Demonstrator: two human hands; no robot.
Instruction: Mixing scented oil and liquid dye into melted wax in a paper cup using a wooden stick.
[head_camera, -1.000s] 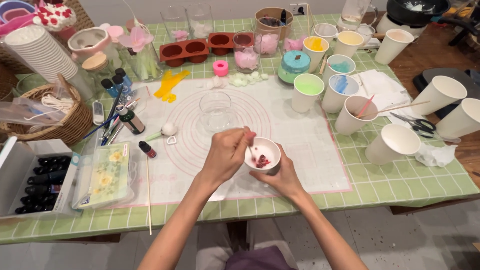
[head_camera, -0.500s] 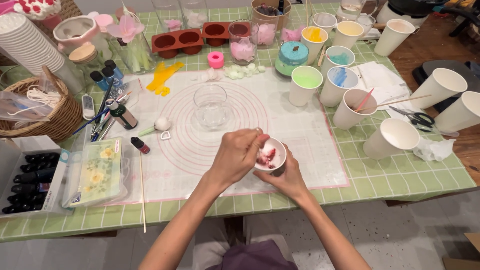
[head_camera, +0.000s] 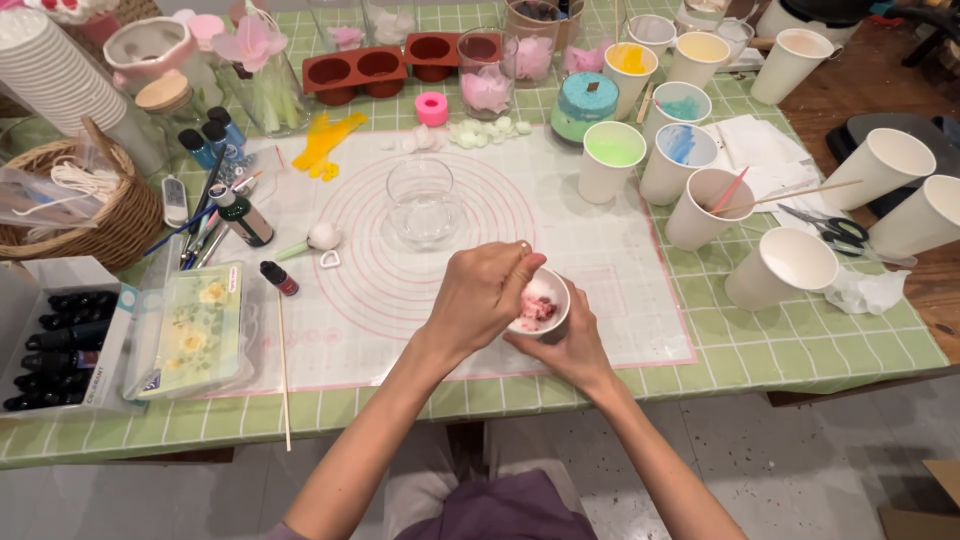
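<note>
While the right hand (head_camera: 570, 345) cupped a small white cup (head_camera: 541, 302) from below, just below the frame's centre, the left hand (head_camera: 482, 293) curled over its rim, fingertips pinched narrowly on something too small to tell. Pink-red bits lay inside the cup. Both hands hovered above a white silicone mat (head_camera: 600, 200) printed with pink rings, spread on a green checked tablecloth (head_camera: 800, 345). An empty glass beaker (head_camera: 423, 203) stood on the mat just above the hands. At lower left sat a flat clear package (head_camera: 190, 330) with a pale green, yellow-flowered card inside, and beside it, at the frame's left edge, an open white box (head_camera: 58, 340) of black bottles. A small dark dropper bottle (head_camera: 279, 278) with a red label lay near the package's upper right corner.
</note>
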